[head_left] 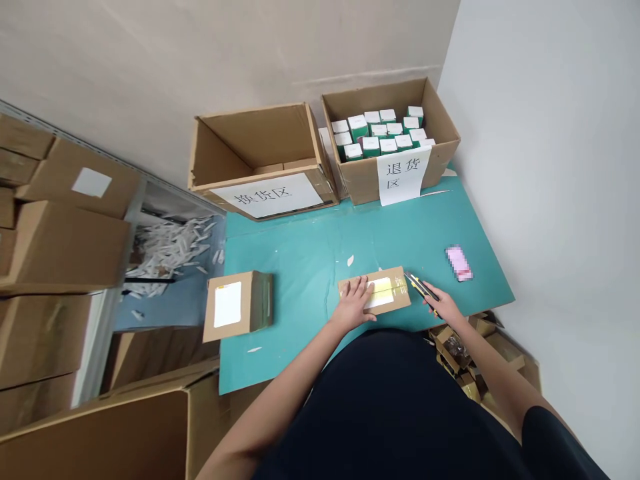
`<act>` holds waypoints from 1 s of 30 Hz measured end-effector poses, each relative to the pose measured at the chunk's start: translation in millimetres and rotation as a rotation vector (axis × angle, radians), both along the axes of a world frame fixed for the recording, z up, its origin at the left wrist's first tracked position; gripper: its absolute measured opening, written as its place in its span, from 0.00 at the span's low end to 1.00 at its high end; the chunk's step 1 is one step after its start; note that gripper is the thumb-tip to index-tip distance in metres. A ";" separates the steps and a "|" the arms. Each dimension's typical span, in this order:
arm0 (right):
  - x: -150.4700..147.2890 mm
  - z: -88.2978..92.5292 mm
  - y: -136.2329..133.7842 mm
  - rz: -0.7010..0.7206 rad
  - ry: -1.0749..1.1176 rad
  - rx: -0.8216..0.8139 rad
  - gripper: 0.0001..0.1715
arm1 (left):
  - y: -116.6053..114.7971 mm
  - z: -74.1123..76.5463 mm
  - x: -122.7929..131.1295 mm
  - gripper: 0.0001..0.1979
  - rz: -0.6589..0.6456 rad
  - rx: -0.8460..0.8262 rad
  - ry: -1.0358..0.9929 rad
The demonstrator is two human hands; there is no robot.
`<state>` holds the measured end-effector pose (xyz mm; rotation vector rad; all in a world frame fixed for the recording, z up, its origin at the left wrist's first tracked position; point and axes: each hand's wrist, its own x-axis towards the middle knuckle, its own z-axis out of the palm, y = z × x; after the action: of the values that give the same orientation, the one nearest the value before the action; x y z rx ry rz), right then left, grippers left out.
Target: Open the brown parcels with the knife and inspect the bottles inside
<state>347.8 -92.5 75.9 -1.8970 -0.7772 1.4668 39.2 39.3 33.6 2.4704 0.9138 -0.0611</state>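
Observation:
A small cardboard box (399,301) lies on the green table (300,253), with a white label and yellowish tape along its top. My left hand (354,303) rests on the box's left end, fingers spread flat over it. In my right hand (443,305) is a black and yellow utility knife (423,288), fingers wrapped round its handle. The knife's tip is at the taped right end of the box; whether it cuts into the tape I cannot tell.
At the back stand two large open cartons, the left one (267,190) and the right one (360,190), which holds several green-and-white boxes (371,145). A labelled box (253,303) sits at left, a phone (459,263) at right. Cartons fill a shelf (107,333); cardboard scraps (480,353) lie below.

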 end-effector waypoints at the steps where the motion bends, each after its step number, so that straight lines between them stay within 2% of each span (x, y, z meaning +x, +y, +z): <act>1: 0.1 0.9 0.4 -0.002 0.007 0.000 0.41 | -0.6 1.1 0.0 0.51 -0.003 0.002 -0.002; 6: 0.4 -3.0 1.0 -0.054 0.033 0.008 0.44 | -7.2 4.2 -1.4 0.48 -0.003 0.008 -0.037; 17: 3.1 -12.3 -7.4 -0.019 0.127 0.023 0.45 | -6.1 -1.1 -4.8 0.50 0.030 -0.029 -0.092; 30: 4.1 -9.2 -5.9 0.038 0.014 -0.028 0.40 | -9.6 -5.0 -4.4 0.49 0.045 -0.028 -0.114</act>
<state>352.0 -98.4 66.8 -1.9005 -0.7934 1.5201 34.8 29.7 28.5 2.3993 0.9134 0.0805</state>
